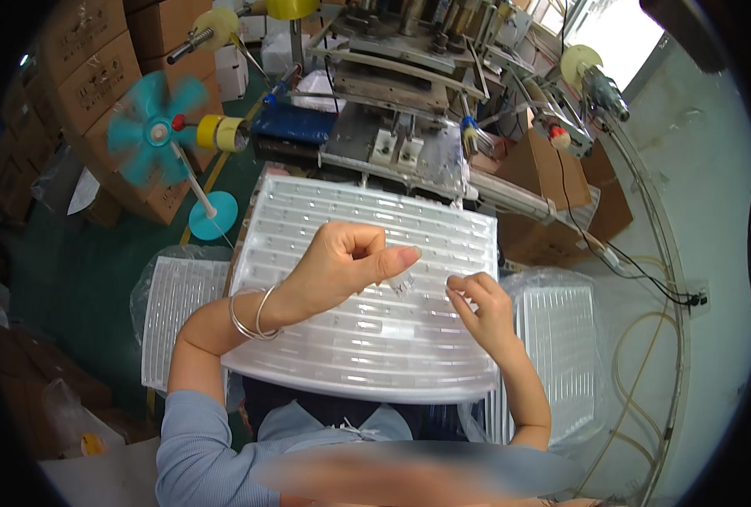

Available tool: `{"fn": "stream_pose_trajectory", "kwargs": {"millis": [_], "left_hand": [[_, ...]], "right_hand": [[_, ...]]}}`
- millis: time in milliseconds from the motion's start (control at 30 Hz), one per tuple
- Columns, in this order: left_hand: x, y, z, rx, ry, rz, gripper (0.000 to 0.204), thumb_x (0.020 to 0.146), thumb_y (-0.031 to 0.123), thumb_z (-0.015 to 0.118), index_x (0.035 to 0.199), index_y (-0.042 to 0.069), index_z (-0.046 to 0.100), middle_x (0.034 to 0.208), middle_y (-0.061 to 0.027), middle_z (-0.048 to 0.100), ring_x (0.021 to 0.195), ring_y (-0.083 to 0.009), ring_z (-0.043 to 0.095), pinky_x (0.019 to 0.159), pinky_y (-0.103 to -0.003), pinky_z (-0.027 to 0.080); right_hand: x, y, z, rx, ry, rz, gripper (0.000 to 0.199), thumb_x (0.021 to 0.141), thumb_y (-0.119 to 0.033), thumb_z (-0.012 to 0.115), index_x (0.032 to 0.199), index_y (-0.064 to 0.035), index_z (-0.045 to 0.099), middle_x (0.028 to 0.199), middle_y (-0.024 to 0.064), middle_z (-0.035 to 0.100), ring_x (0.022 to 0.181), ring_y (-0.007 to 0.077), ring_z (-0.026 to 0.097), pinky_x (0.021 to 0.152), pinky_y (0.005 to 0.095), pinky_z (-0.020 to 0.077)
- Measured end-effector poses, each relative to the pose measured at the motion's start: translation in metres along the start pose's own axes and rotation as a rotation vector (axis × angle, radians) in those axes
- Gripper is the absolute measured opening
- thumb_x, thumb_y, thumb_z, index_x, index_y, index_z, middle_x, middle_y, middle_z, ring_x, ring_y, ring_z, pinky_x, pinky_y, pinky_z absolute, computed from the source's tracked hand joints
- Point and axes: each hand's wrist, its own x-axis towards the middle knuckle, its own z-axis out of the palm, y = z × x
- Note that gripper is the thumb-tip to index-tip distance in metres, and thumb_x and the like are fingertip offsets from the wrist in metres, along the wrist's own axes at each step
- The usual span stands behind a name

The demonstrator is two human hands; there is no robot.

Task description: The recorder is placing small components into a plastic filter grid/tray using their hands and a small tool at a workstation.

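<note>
A white ribbed plastic tray (367,355) lies before me, its long channels running side to side and holding small clear pieces. My left hand (342,266), with bangles at the wrist, is over the tray's middle, fingers curled in and thumb lying along them. What it holds, if anything, is hidden. Just below its thumb, a few small clear pieces (402,286) show against the tray. My right hand (485,313) is over the tray's right side, thumb and fingertips drawn together. Anything between them is too small to name. The two hands are apart.
A metal machine (392,127) stands beyond the tray. A teal fan (157,131) is at far left, before stacked cardboard boxes (97,76). More ribbed trays sit left (181,296) and right (561,355). An open carton (544,177) and black cables (637,275) are at right.
</note>
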Motion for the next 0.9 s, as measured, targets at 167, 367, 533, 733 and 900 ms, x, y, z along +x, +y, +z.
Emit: {"fn": "stream_pose_trajectory", "kwargs": {"millis": [167, 367, 533, 733, 900], "left_hand": [[-0.009, -0.016, 0.018, 0.384, 0.064, 0.111, 0.035, 0.082, 0.028, 0.071, 0.058, 0.007, 0.055, 0.049, -0.0006, 0.049, 0.047, -0.0047, 0.043, 0.042, -0.023, 0.031], [-0.029, -0.075, 0.043, 1.172, -0.05, 0.807, 0.031, 0.077, 0.014, 0.062, 0.106, 0.003, 0.06, 0.094, -0.0049, 0.063, 0.081, -0.0163, 0.058, 0.071, -0.031, 0.043], [-0.039, -0.111, 0.061, 1.267, -0.279, 0.761, 0.028, 0.078, 0.014, 0.057, 0.105, 0.007, 0.058, 0.093, -0.0031, 0.06, 0.075, -0.0145, 0.054, 0.071, -0.028, 0.039], [-0.042, -0.123, 0.048, 1.266, -0.205, 0.55, 0.024, 0.08, 0.023, 0.062, 0.098, 0.009, 0.057, 0.101, -0.0046, 0.06, 0.088, -0.0186, 0.054, 0.08, -0.036, 0.037], [-0.031, -0.098, 0.026, 1.335, -0.195, 0.463, 0.029, 0.079, 0.03, 0.065, 0.098, 0.009, 0.058, 0.108, -0.0066, 0.06, 0.097, -0.0227, 0.054, 0.085, -0.04, 0.036]], "right_hand": [[-0.009, -0.008, -0.017, 0.017, 0.062, 0.064, 0.013, 0.077, -0.009, 0.069, 0.09, -0.0085, 0.067, 0.072, 0.0043, 0.058, 0.064, 0.0188, 0.059, 0.055, 0.0297, 0.0461], [-0.037, -0.005, 0.004, -0.15, -0.215, -0.046, 0.023, 0.073, -0.014, 0.072, 0.094, -0.0111, 0.064, 0.079, 0.0031, 0.056, 0.073, 0.02, 0.059, 0.059, 0.0326, 0.0467], [-0.049, 0.007, 0.023, -0.148, -0.256, -0.132, 0.026, 0.07, -0.014, 0.074, 0.093, -0.0094, 0.062, 0.084, 0.0041, 0.057, 0.078, 0.0235, 0.057, 0.066, 0.0345, 0.0456], [-0.018, 0.026, -0.005, 0.189, 0.023, 0.155, 0.022, 0.074, -0.004, 0.07, 0.09, -0.0034, 0.055, 0.092, 0.0112, 0.06, 0.083, 0.0276, 0.059, 0.07, 0.0345, 0.0478], [-0.013, 0.077, -0.008, 0.355, 0.231, 0.422, 0.016, 0.085, -0.01, 0.064, 0.094, -0.0018, 0.055, 0.092, 0.0076, 0.059, 0.081, 0.0167, 0.058, 0.066, 0.0295, 0.0475]]}}
